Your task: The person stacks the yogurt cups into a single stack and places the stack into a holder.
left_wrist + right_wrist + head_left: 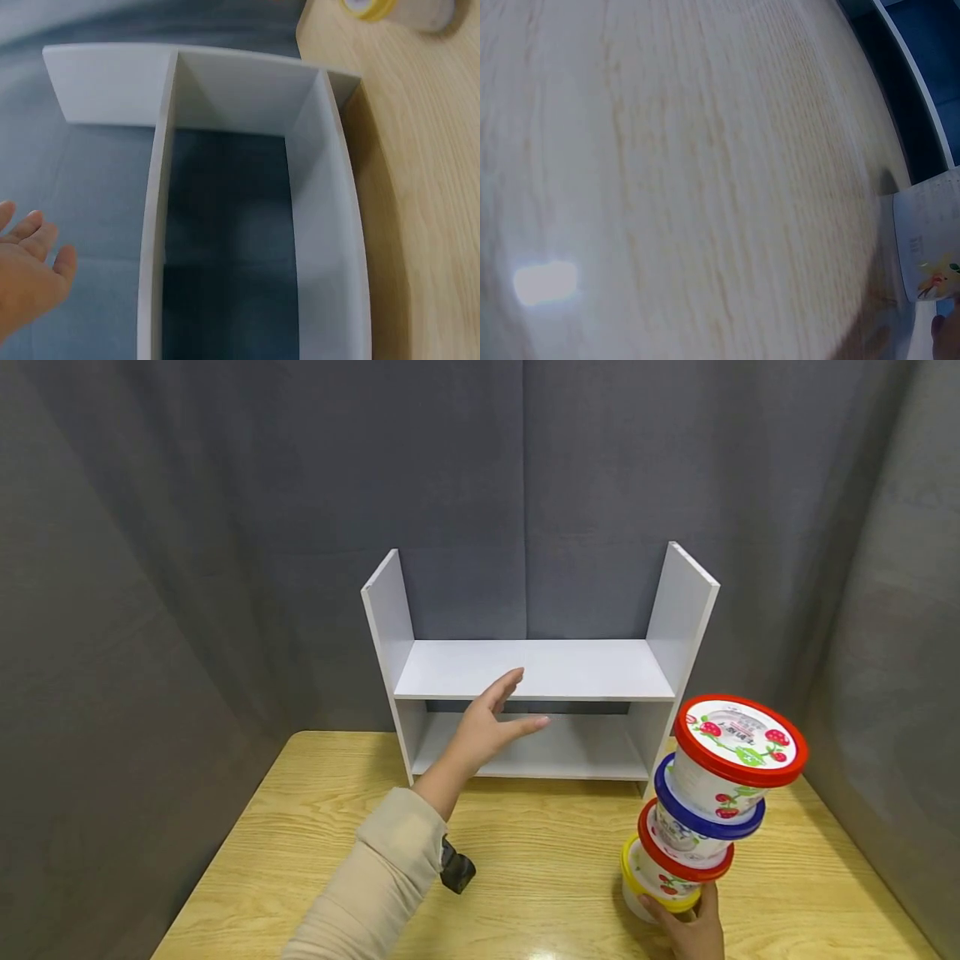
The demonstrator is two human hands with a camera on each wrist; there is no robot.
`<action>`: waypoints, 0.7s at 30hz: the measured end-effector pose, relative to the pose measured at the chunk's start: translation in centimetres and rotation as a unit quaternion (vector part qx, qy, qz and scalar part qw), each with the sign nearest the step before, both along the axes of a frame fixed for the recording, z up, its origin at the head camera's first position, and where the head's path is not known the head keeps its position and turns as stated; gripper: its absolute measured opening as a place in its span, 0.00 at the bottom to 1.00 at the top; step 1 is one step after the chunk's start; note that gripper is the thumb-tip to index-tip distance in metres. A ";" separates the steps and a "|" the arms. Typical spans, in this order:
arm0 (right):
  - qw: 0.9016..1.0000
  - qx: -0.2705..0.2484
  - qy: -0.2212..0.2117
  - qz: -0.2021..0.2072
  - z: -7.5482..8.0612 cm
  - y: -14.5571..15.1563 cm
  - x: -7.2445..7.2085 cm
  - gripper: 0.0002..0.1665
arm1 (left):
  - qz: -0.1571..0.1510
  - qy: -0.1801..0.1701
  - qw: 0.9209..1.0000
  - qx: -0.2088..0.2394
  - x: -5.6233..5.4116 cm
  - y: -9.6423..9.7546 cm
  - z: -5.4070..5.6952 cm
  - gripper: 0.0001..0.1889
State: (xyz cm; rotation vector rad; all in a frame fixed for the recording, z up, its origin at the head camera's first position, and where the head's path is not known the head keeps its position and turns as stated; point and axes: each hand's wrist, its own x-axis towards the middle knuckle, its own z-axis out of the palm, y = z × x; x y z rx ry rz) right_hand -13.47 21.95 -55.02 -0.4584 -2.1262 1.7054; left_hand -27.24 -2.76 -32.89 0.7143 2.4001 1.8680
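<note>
From the head view, the right hand (693,927) is sitting nearest, at the bottom edge, its fingers curling round the base of a stack of tubs (708,802) standing on the worktop (540,860). Four tubs are leaning noticeably to the right as they rise: a yellow-lidded one lowest, then red, blue, and a red lid (741,739) on top. The left hand (487,722) is reaching forward with fingers spread and straight, holding nothing, in front of the white shelf (536,670) at the far side of the worktop. Both shelf levels are showing bare board.

From the left wrist, the palm (26,281) is lying open beside the shelf's upper board (154,225), apart from it as far as I can tell.

From the right wrist, mostly worktop grain is showing, with a sliver of one tub wall (930,247) at the right edge; the grip itself is out of frame.

To my eye the lean is the risk: the stack wants squaring upright before lifting, with the free hand steadying the upper tubs, or taking tubs off the top singly.
</note>
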 end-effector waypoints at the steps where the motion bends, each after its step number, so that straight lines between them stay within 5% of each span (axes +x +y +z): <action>1: 1.000 0.013 -0.005 -0.004 -0.2 0.1 0.0 0.45 | 0.004 0.002 1.000 0.003 -0.1 -0.4 -0.2 0.39; 6: 0.999 0.038 -0.016 -0.021 -0.5 0.1 0.1 0.43 | 0.034 -0.018 0.999 0.017 -0.5 -2.8 -1.1 0.39; 14: 0.997 -0.015 -0.071 -0.021 0.1 -0.3 0.2 0.47 | 0.097 -0.054 0.992 0.056 -1.1 -6.7 -1.7 0.40; 21: 0.997 -0.025 -0.057 -0.038 0.2 -0.1 0.1 0.45 | 0.152 -0.058 0.983 0.083 -1.8 -8.8 -1.6 0.36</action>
